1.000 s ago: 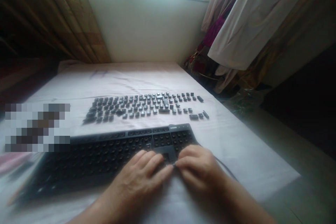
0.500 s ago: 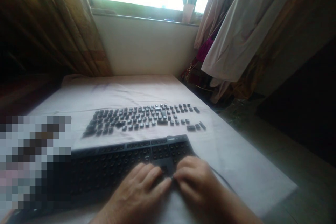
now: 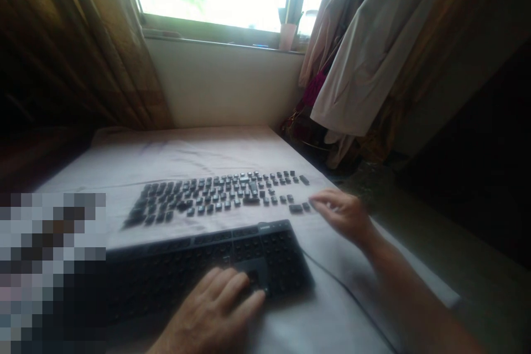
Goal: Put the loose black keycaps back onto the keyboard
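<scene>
A black keyboard point(image 3: 199, 254), its key sockets bare of caps over much of it, lies across the near part of a cloth-covered surface. My left hand point(image 3: 215, 304) rests on its lower right part, fingers stretched over the keys and thumb apart. Beyond the keyboard, loose black keycaps point(image 3: 215, 193) are laid out in rows. My right hand point(image 3: 340, 210) is at the right end of these rows, with fingertips pinched at a keycap that they mostly hide. Beside the fingertips lie a wide keycap point(image 3: 296, 208) and a smaller keycap point(image 3: 306, 206).
A cable point(image 3: 344, 282) runs from the keyboard toward the near right. Light cloth point(image 3: 186, 146) covers the surface, whose right edge drops to the floor. Hanging clothes point(image 3: 352, 66) are at the right, a curtain point(image 3: 83, 38) at the left. A blurred-out patch covers the lower left.
My right hand has moved from the keyboard's lower right, up and right to the end of the loose keycaps. My left hand stays on the keyboard. The view has shifted slightly.
</scene>
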### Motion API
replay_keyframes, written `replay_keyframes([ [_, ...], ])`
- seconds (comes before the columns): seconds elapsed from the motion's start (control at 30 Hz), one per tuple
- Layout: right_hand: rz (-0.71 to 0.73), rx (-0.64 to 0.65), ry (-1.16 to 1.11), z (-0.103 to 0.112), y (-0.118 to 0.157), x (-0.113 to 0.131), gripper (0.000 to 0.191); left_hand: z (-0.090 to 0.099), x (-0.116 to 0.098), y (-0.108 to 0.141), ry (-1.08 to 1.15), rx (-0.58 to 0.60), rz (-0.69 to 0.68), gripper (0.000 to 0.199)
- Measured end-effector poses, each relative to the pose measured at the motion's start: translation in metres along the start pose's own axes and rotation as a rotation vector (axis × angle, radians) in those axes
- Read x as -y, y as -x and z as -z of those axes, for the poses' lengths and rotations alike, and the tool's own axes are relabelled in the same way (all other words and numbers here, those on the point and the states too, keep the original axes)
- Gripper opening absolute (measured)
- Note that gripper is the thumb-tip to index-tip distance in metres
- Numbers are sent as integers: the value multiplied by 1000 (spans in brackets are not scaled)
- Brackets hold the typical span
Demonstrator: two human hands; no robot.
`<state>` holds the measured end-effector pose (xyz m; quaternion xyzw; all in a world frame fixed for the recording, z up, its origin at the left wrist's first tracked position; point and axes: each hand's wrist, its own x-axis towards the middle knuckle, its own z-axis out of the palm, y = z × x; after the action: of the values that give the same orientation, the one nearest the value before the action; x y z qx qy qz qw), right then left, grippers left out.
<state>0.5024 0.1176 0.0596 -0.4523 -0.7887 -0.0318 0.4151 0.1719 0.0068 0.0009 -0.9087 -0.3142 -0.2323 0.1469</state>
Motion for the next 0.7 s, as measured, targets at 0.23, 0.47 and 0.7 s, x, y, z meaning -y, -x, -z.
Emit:
replay_keyframes([
  [0.23,-39,-30,115,-32,14,-46,17,4,0,-1,27,13,1,33],
  [0.47,-29,115,175,-45,24,-37,23,7,1,-1,62,24,0,34],
  [0.7,-39,191,209,-46,26,-36,25,6,2,-3,75,-29,-6,30],
])
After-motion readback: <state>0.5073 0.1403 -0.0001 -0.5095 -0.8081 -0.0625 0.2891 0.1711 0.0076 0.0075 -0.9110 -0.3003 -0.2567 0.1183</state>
